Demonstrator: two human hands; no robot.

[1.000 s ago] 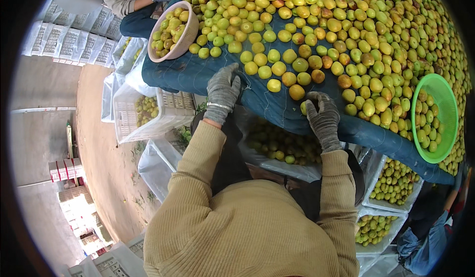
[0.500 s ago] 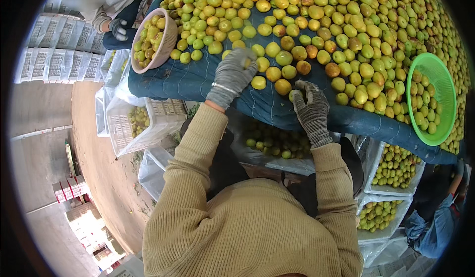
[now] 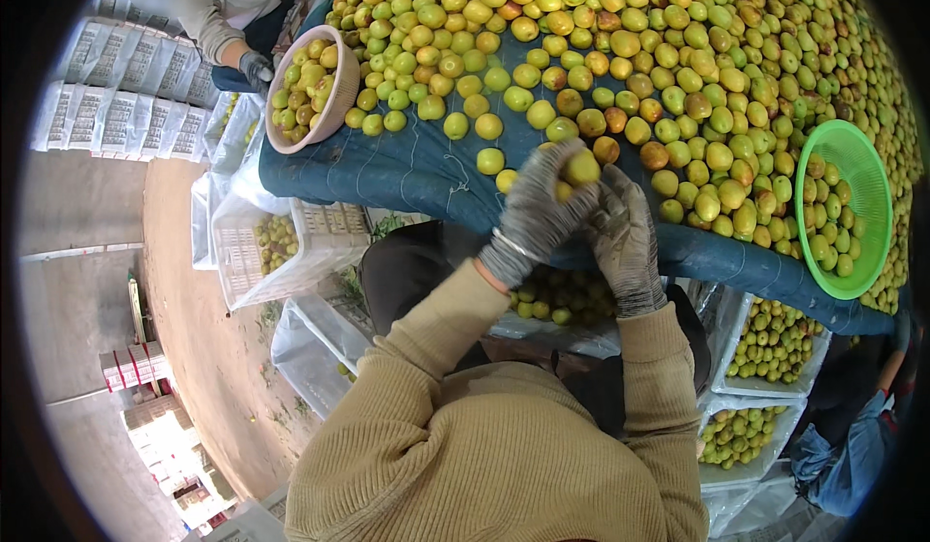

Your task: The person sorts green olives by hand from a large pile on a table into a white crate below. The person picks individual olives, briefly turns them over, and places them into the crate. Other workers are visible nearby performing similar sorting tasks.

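My left hand [image 3: 544,205], in a grey knit glove, is closed round a yellow-green jujube [image 3: 582,168]; part of a second fruit shows between its fingers. Right beside it, my right hand [image 3: 625,239] in a matching glove has its fingers curled in toward the left hand. What it holds, if anything, is hidden. Both hands are above the front edge of a dark blue cloth [image 3: 436,169], on which a large heap of jujubes [image 3: 717,154] is spread. A few loose jujubes [image 3: 490,161] lie just left of my hands.
A pink basket [image 3: 346,87] of jujubes stands at the left, near a co-worker's gloved hand [image 3: 257,69]. A green basket [image 3: 880,213] sits at the right. Lined crates with fruit [image 3: 775,343] are below the cloth's edge; a white crate [image 3: 329,232] stands left.
My left hand has come back right and nearer, from the fruit to beside my right hand, now with jujubes in it. My right hand has drawn nearer to me. The co-worker's hand moved to the pink basket.
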